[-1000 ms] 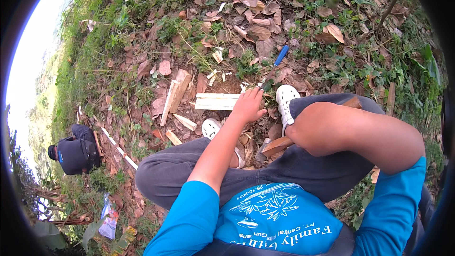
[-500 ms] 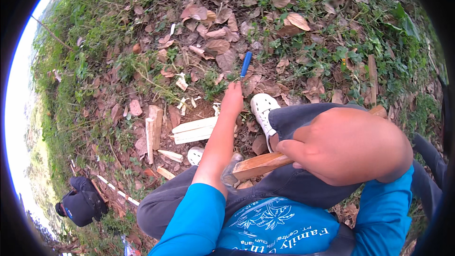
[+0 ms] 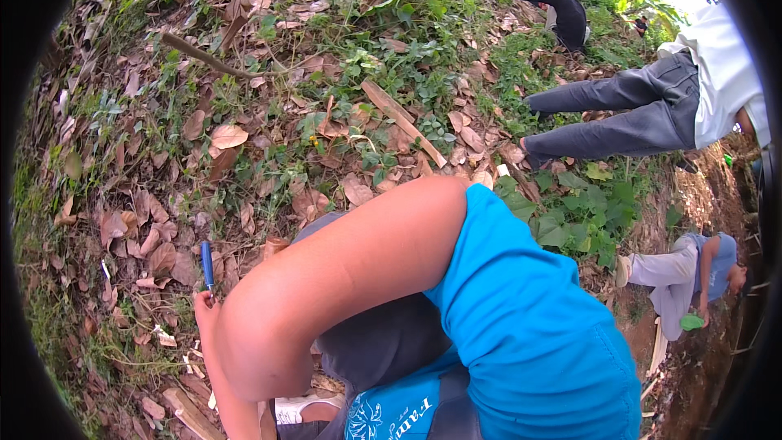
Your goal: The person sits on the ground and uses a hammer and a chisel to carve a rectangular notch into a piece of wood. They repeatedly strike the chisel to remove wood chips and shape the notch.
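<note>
At the lower left, my left hand (image 3: 205, 310) is closed around the lower metal part of a blue-handled tool (image 3: 207, 265). Its blue handle points up and away from the fingers; the working end is hidden, so its exact kind does not show. My right arm bends across the middle, bringing my right hand (image 3: 265, 354) close beside the left forearm. The right fist is wrapped round a hammer, whose wooden handle end (image 3: 275, 246) sticks out past the arm; its head is hidden. Pale wood chips (image 3: 164, 336) lie by my left hand, and a wood piece (image 3: 192, 414) lies below.
A long wooden stake (image 3: 403, 121) lies among dry leaves and weeds. A bare branch (image 3: 204, 57) crosses the upper left. On the right stands a person in dark trousers (image 3: 627, 110). Another person (image 3: 705, 273) is at lower right, and one in black (image 3: 566, 16) sits farther off.
The view has swung right, bringing other people into sight. My right fist with the hammer has come across toward my left hand. The left hand still grips the blue-handled tool.
</note>
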Demonstrator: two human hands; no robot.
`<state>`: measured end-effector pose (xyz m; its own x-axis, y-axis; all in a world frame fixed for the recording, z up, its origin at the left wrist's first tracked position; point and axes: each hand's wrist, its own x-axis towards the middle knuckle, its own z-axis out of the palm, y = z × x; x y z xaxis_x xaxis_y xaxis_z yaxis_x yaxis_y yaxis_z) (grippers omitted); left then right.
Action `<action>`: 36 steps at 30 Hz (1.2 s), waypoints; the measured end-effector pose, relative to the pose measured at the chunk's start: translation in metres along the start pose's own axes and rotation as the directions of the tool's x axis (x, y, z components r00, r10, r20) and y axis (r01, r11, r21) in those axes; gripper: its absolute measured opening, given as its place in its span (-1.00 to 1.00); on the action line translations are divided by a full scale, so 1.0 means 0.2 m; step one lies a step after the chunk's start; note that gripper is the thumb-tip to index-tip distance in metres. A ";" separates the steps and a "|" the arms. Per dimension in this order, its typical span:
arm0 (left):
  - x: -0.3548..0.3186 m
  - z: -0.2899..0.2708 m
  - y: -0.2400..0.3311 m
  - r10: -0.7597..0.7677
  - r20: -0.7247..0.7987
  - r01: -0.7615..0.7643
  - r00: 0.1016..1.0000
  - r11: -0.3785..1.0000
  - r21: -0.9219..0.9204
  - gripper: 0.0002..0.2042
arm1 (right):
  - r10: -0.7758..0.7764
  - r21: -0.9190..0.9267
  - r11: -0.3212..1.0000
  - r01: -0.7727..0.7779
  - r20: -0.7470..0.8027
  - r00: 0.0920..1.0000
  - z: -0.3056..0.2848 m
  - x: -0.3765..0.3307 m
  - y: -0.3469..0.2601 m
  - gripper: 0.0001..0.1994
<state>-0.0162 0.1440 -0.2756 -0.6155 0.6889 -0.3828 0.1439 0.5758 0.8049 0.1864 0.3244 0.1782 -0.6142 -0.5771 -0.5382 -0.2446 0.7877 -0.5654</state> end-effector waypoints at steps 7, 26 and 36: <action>-0.44 -0.36 0.28 -0.093 -0.043 0.028 0.995 0.656 -0.754 -0.68 | -0.154 -0.159 0.975 0.155 0.021 0.988 -0.05 0.15 0.14 -0.76; -1.28 -0.59 0.24 -0.169 -0.700 -0.449 0.694 0.659 -0.604 -0.75 | 0.184 0.068 0.982 -0.178 -0.085 0.979 -0.05 0.27 -0.17 -0.72; -1.06 -0.41 0.32 -0.014 -0.548 -0.432 0.836 0.599 -0.674 -0.71 | 0.369 0.139 0.924 -0.356 -0.077 0.926 0.02 0.19 -0.07 -0.67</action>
<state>0.0597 -0.0020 -0.1050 -0.9415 0.3267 -0.0824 -0.1702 -0.2502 0.9531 0.1697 0.2898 0.1635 -0.7169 -0.2275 -0.6590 0.0974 0.9033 -0.4178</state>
